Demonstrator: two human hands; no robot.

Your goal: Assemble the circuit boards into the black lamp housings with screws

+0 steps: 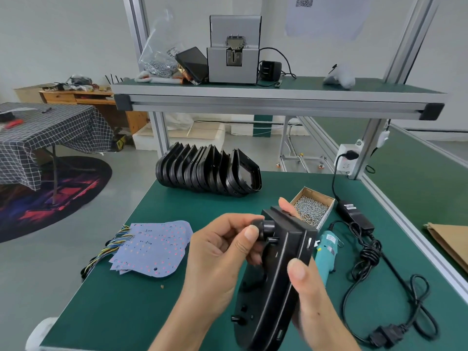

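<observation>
Black lamp housing [276, 274] gripped by both hands, above green table [131, 307] near edge

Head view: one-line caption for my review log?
Both hands, left and right, hold a black lamp housing above the green bench.

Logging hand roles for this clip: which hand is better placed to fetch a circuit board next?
Probably the left hand. The circuit boards lie on its side of the mat, and it only fingers the knob of the lamp housing. The right hand grips and carries that housing.
</observation>
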